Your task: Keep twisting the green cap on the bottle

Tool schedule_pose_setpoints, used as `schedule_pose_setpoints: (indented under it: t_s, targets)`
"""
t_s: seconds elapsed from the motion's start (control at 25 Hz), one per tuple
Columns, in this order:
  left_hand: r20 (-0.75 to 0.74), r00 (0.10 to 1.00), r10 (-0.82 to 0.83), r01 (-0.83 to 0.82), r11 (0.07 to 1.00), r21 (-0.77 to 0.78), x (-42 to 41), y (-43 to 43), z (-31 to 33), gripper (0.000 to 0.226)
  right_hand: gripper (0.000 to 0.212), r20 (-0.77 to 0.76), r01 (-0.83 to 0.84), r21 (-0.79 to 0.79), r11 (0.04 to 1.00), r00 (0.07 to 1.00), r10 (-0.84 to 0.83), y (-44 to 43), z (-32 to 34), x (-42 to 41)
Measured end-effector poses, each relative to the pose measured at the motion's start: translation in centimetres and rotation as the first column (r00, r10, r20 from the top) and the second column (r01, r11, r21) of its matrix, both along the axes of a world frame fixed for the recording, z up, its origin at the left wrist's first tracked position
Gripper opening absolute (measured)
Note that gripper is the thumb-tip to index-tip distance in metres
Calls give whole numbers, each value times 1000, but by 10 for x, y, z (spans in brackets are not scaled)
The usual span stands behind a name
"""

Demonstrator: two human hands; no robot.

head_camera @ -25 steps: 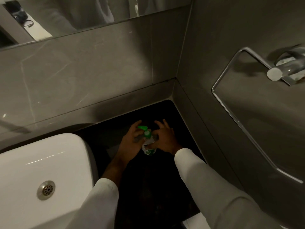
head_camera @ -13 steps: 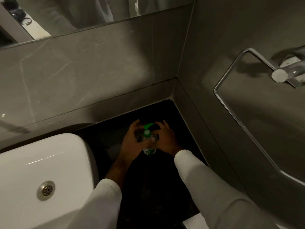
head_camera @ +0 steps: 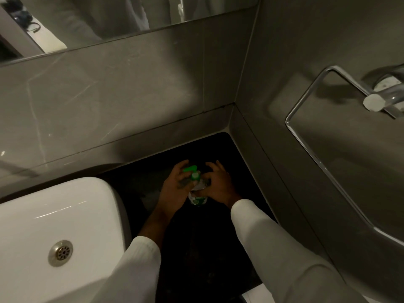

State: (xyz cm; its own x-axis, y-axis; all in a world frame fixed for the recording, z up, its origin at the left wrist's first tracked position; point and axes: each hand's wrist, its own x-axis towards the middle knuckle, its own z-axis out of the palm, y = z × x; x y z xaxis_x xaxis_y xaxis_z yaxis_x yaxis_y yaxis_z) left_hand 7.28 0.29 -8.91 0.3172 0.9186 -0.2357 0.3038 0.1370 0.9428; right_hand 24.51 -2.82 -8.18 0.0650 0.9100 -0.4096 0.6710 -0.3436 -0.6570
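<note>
Two hands meet around a small pump bottle [head_camera: 197,196] with a green pump top [head_camera: 190,169], standing on the dark counter [head_camera: 196,248] just below the middle of the frame, near the corner of the grey tiled walls. Left hand [head_camera: 175,191] curls its fingers round the bottle's neck; right hand [head_camera: 216,185] grips the body from the other side, fingers bent. White sink [head_camera: 54,226] fills the lower left, its drain [head_camera: 60,253] showing; a chrome towel ring [head_camera: 310,136] hangs at right
</note>
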Motion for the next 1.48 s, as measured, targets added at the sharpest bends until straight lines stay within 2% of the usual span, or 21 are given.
schedule_pose_setpoints:
  t_s: [0.04,0.12,0.24,0.36,0.44,0.56,0.64,0.68,0.72,0.8,0.88,0.96,1.04,1.16,1.32,1.48]
  targets:
    - [15,999,-43,44,999,-29,-2,1,-2,68,54,8,-3,-1,1000,1000,3,0,-1,1]
    - [12,1000,-6,7,999,-34,-1,-4,0,71,53,9,-9,-2,1000,1000,9,0,-3,2]
    - [15,991,129,-130,992,10,4,-8,2,53,53,-23,12,2,1000,1000,-12,0,-4,-3]
    - [122,992,-1,14,994,-107,3,-7,3,63,55,-15,19,2,1000,1000,-19,-1,-7,-1]
    - [89,996,19,-10,995,-102,6,-10,7,65,50,-2,35,-5,999,999,-35,-1,-8,1]
    - [-41,982,186,-186,983,7,14,-18,18,33,50,-17,57,-4,998,998,-57,-2,-10,-3]
    - [-139,981,134,-116,985,128,13,-15,20,20,58,-38,81,12,997,996,-81,-5,-12,-3]
    - [-198,978,70,-33,982,186,11,-12,21,22,63,-52,100,19,995,994,-99,-6,-14,-1]
    - [-242,970,-11,62,977,204,9,-10,23,25,67,-60,111,24,993,992,-110,-6,-16,1]
    - [-228,963,-146,183,971,154,8,-7,27,31,71,-37,102,25,994,994,-101,-7,-19,2]
    - [-223,970,-93,129,979,156,10,-7,34,33,71,-19,109,22,994,994,-109,-8,-21,-2]
    - [-331,944,2,77,971,224,12,-4,35,29,67,-40,134,30,991,990,-133,-9,-21,-7]
    - [-432,902,-32,180,935,306,11,-3,34,27,58,-55,125,37,991,991,-123,-11,-21,-8]
    - [-370,924,-91,219,921,321,4,-4,28,17,53,-73,92,32,995,993,-90,-13,-17,-4]
    - [-286,928,-238,313,916,253,-6,1,16,31,57,-48,8,9,1000,999,-7,-15,-7,1]
    - [-246,908,-340,397,885,243,-13,2,4,40,56,-48,8,35,999,999,-6,-25,-3,-2]
